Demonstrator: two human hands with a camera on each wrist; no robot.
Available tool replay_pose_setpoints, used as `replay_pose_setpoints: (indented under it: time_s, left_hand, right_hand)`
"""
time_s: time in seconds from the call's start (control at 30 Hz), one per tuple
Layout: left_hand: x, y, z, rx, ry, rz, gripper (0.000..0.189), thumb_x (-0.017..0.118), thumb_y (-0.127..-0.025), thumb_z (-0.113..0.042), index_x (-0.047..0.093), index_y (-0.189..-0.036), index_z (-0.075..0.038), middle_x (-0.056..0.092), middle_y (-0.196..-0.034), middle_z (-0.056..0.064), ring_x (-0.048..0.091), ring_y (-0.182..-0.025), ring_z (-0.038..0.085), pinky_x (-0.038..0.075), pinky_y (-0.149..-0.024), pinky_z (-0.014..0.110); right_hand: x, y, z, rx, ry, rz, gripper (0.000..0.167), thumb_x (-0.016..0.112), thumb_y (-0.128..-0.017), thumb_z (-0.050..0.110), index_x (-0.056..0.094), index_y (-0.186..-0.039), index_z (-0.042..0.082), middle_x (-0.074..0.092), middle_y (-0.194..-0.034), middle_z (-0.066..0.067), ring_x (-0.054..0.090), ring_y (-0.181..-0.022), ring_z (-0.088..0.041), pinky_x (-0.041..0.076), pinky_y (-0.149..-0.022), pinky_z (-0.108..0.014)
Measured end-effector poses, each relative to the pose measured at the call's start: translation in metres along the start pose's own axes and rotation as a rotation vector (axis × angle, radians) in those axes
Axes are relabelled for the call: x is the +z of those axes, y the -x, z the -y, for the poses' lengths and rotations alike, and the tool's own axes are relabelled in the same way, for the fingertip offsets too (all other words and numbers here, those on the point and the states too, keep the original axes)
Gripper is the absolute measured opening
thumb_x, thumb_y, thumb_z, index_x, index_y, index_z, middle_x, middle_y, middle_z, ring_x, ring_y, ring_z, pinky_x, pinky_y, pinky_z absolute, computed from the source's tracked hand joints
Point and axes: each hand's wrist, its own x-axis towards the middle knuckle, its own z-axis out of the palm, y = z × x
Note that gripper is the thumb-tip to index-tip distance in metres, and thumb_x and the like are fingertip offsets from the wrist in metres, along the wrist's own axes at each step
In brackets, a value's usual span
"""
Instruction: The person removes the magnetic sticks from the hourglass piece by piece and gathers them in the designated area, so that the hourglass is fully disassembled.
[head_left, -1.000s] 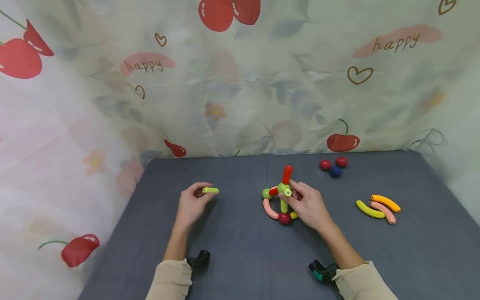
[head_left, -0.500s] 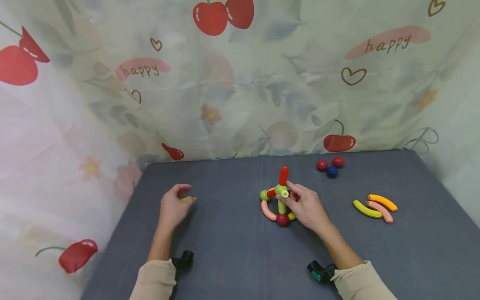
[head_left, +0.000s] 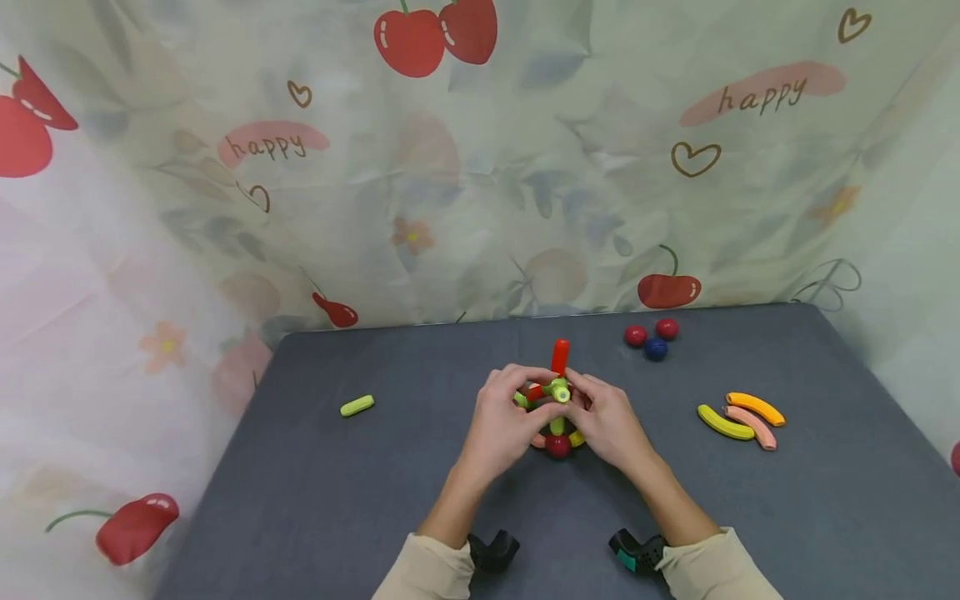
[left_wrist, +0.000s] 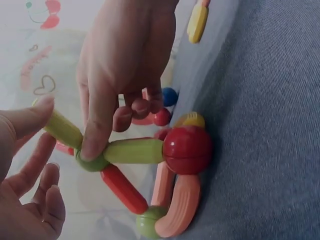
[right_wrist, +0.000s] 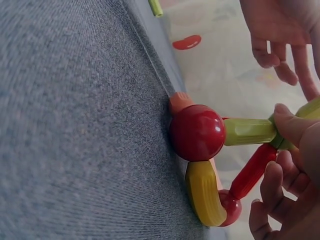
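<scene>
A structure of coloured sticks and balls stands on the table, a large red ball (head_left: 558,447) at its near foot. My right hand (head_left: 611,421) pinches the green ball (left_wrist: 92,162) at its top, thumb on the near side. From that ball a light green stick (left_wrist: 65,126) points outward, pinched between the thumb and finger of my left hand (head_left: 501,423). A red stick (head_left: 560,357) rises behind the hands. Another light green stick (left_wrist: 135,151) and curved pink (left_wrist: 181,205) and yellow (right_wrist: 204,192) pieces join the red ball. Fingers partly hide the middle in the head view.
A loose light green stick (head_left: 357,406) lies on the left of the grey table (head_left: 285,517). Curved yellow (head_left: 724,422), pink (head_left: 752,427) and orange (head_left: 756,408) sticks lie at the right. Two red balls and a blue ball (head_left: 656,348) sit at the back right.
My left hand has put the light green stick down on the left of the table, then moved right to the structure. My right hand keeps its grip on the structure.
</scene>
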Motion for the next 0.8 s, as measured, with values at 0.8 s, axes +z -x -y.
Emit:
replay_pose_setpoints:
  time_s: [0.8]
  left_hand:
    - [-0.154, 0.034, 0.118, -0.409, -0.433, -0.167, 0.018, 0.078, -0.089, -0.019, 0.075, -0.105, -0.012, 0.070, -0.105, 0.014, 0.055, -0.102, 0.029, 0.049, -0.081, 0.042]
  right_hand:
    - [-0.001, -0.001, 0.007, 0.039, 0.014, 0.006, 0.050, 0.075, -0.093, 0.034, 0.065, -0.138, 0.012, 0.049, -0.065, 0.005, 0.042, -0.055, -0.008, 0.034, -0.051, -0.022]
